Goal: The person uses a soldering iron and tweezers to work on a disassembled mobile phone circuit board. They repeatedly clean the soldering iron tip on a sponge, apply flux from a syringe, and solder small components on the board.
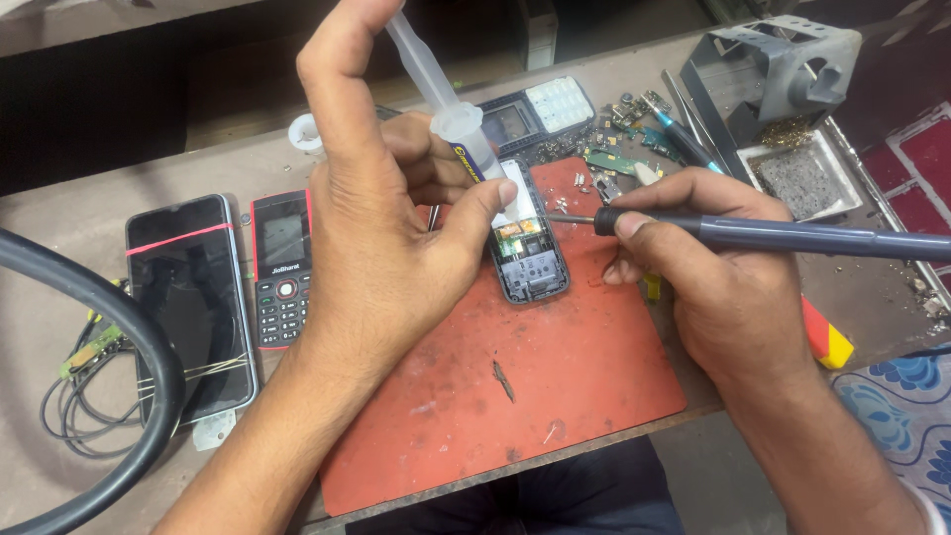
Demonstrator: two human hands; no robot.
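Bare room is left on the near half of the red rubber work mat, broken only by a small dark metal sliver. Passage on the left is blocked by a black smartphone, a red keypad phone and a thick black cable; the far right is crowded by loose green circuit scraps and a grey metal soldering stand.

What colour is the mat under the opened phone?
The mat is orange-red, stained and scuffed; the head view shows it under the phone.
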